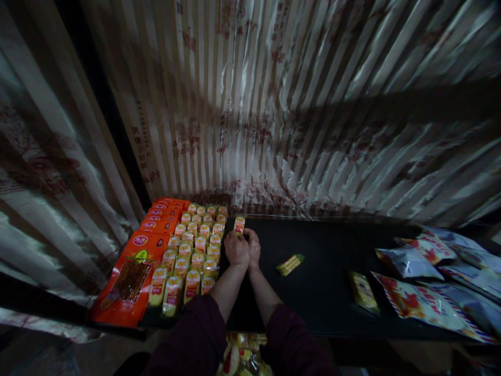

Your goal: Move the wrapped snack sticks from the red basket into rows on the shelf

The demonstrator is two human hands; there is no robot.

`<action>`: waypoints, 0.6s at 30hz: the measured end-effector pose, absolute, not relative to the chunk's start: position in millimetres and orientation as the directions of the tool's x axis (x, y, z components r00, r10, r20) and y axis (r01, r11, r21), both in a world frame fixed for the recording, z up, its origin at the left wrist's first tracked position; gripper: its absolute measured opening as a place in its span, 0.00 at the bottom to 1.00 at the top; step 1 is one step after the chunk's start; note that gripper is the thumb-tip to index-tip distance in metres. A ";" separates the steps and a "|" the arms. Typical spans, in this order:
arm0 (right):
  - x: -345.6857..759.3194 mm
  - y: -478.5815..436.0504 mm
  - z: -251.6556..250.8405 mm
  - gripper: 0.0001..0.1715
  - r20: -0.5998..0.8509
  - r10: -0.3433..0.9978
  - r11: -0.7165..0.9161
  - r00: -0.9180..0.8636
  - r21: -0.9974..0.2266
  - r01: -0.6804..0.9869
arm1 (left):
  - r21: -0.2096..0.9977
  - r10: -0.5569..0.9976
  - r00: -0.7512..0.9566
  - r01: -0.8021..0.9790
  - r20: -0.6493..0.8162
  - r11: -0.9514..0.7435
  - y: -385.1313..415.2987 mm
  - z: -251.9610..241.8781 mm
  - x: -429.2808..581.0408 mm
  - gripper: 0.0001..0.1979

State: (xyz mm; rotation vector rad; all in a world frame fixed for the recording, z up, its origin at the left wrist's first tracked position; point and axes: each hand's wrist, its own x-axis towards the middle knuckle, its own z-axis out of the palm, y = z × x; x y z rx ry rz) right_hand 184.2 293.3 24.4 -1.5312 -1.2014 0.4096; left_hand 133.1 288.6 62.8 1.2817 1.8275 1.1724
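Black tabletop (324,271): left hand (237,249) and right hand (254,245), fingers closed, seemingly pinch one snack packet (239,224) beside the packet rows (191,250); it wants squaring with them.

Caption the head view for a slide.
Left hand holds a yellow packet beside rows of packets, right hand close alongside, over a black table.

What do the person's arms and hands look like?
Both arms wear dark maroon sleeves: the left sleeve and the right sleeve are loose and end partway up, leaving the forearms bare. The left hand and right hand have no gloves. It is too dim to spot rings or a watch.
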 end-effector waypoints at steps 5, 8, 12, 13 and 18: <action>184.7 307.7 22.7 0.24 0.273 0.849 0.044 0.452 -0.889 0.455 | 0.810 0.959 -0.282 0.555 -0.030 0.188 298.4 77.1 132.6 0.15; 184.5 314.5 22.1 0.26 0.272 0.860 0.032 0.432 -0.873 0.486 | 0.791 0.955 -0.296 0.580 -0.018 0.195 305.0 77.1 134.0 0.16; 184.0 322.9 20.6 0.24 0.303 0.858 0.034 0.415 -0.840 0.542 | 0.782 0.959 -0.283 0.593 -0.018 0.189 311.3 75.5 133.3 0.15; 184.0 325.1 19.9 0.24 0.305 0.859 0.029 0.412 -0.832 0.554 | 0.776 0.963 -0.270 0.602 -0.022 0.186 312.8 75.0 134.3 0.15; 186.7 336.5 13.5 0.29 0.306 0.873 0.006 0.381 -0.786 0.618 | 0.740 0.982 -0.184 0.665 0.034 0.099 321.7 68.7 155.5 0.17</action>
